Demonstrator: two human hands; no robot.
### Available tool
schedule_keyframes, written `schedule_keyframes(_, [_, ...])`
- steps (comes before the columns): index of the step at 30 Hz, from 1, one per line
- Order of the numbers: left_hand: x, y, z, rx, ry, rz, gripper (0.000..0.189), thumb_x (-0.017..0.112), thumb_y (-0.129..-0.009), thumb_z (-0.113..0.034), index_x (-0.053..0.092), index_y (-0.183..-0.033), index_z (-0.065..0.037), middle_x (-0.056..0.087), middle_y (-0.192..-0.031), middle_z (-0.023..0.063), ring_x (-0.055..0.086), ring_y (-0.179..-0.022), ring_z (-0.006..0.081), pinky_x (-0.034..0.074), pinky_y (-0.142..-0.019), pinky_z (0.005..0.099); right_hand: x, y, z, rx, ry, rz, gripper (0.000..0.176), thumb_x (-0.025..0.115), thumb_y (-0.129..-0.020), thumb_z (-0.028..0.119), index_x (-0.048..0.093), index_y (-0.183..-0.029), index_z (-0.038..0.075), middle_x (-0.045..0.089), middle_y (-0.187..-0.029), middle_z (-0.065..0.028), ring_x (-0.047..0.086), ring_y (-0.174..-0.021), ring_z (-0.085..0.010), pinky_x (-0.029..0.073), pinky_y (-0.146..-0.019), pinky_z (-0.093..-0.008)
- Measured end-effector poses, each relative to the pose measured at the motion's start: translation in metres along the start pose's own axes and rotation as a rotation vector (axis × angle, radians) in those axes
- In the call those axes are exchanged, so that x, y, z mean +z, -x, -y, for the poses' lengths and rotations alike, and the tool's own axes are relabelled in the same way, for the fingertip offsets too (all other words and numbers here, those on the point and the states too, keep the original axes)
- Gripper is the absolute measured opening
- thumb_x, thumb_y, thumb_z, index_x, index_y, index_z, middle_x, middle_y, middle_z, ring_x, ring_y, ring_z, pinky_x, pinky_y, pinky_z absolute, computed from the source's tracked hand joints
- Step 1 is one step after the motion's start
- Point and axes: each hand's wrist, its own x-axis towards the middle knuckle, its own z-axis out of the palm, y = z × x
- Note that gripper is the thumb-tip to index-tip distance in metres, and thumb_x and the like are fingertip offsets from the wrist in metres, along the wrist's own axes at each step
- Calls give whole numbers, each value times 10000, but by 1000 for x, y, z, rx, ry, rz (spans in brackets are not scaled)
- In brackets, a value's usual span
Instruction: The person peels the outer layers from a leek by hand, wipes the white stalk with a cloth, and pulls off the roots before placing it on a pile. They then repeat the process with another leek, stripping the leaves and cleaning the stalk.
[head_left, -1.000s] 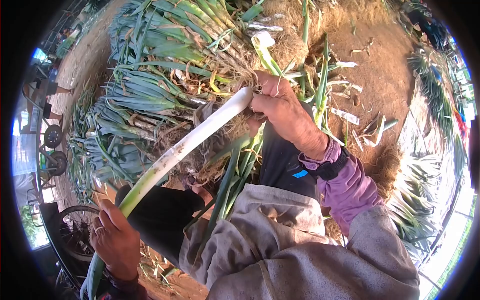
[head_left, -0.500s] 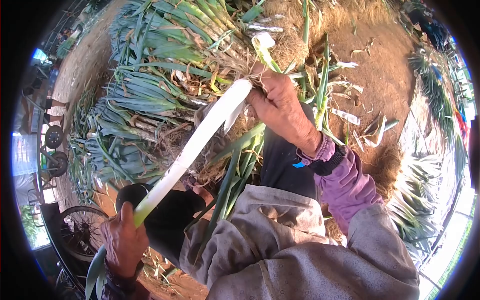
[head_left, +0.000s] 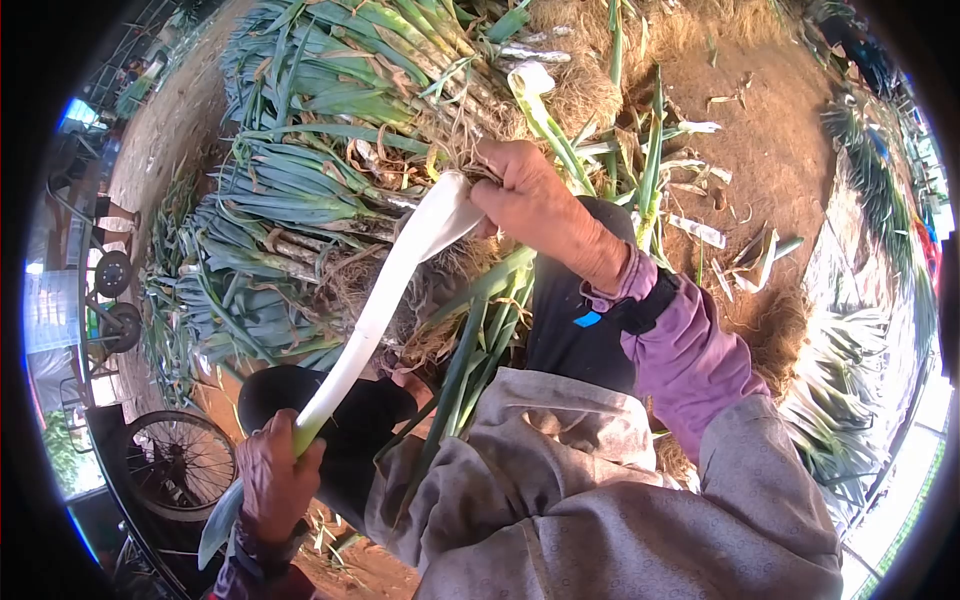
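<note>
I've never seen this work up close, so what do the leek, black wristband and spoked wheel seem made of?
Leek: plant tissue, smooth with a slight sheen, its white length running into green.
Wristband: matt black, perhaps fabric or rubber; too small to tell.
Wheel: probably metal, judging by thin, wire-like spokes; finish unclear.

**Earth-Floored Yard for Farm Produce**

This looks like a rough produce yard, on a farm or at a market; which one is unclear. Bare brown earth (head_left: pixel 775 150) forms the floor. Leek-like stalks (head_left: pixel 290 190) lie heaped low in bundles, with tangled roots (head_left: pixel 580 92) and leaf scraps (head_left: pixel 765 262) strewn about. A spoked wheel (head_left: pixel 180 468) and small dark wheels (head_left: pixel 122 326) stand at the left edge.
</note>
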Motion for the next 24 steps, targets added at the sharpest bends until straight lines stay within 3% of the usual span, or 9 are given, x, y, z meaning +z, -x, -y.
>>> schedule_keyframes(1, [1,0,-1,-4,-35,-25,285,696,-752,-107,526,-963,-17,577,-720,187,582,-666,418,416,-585,499,0,-2,5,158,-262,43,272,556,-852,39,558,-1099,-76,665,-776,-125,659,-599,-219,539,-549,-333])
schedule_keyframes(2, [1,0,-2,-9,-70,-51,278,684,-760,-96,520,-971,-19,575,-732,187,579,-676,419,410,-593,505,0,-3,-6,215,-301,41,261,539,-890,84,565,-1064,-109,663,-873,-93,649,-630,-142,567,-593,-283])
schedule_keyframes(5, [2,3,-1,-26,-134,-63,251,661,-769,-73,505,-959,-24,565,-745,186,572,-688,421,399,-601,512,-2,0,13,216,-380,84,270,552,-878,90,572,-1044,-122,660,-887,-115,656,-665,-160,563,-607,-274])
schedule_keyframes(8, [3,3,-1,-26,-173,-88,231,655,-769,-69,496,-930,-22,561,-739,187,572,-680,422,401,-596,512,2,1,-10,348,-674,37,262,577,-879,91,584,-1048,-108,656,-906,-120,659,-724,-156,568,-637,-277])
schedule_keyframes(11, [6,4,-1,-23,-176,-74,223,652,-771,-68,497,-923,-20,562,-730,186,572,-663,421,405,-583,510,3,1,-14,338,-813,88,255,630,-864,85,593,-1045,-90,656,-896,-108,662,-749,-159,575,-665,-281])
schedule_keyframes(14, [4,4,-3,-12,-125,-33,216,649,-778,-66,499,-926,-18,566,-715,183,578,-643,414,410,-565,503,4,4,-4,175,-535,146,269,675,-835,50,594,-1053,-86,659,-898,-104,664,-727,-160,580,-690,-288])
schedule_keyframes(24, [6,7,1,39,-134,-73,280,648,-754,-58,488,-979,-8,562,-732,182,576,-638,416,412,-565,504,7,10,-8,204,-750,110,358,692,-807,8,567,-1136,-62,665,-921,-113,673,-734,-166,585,-702,-282])
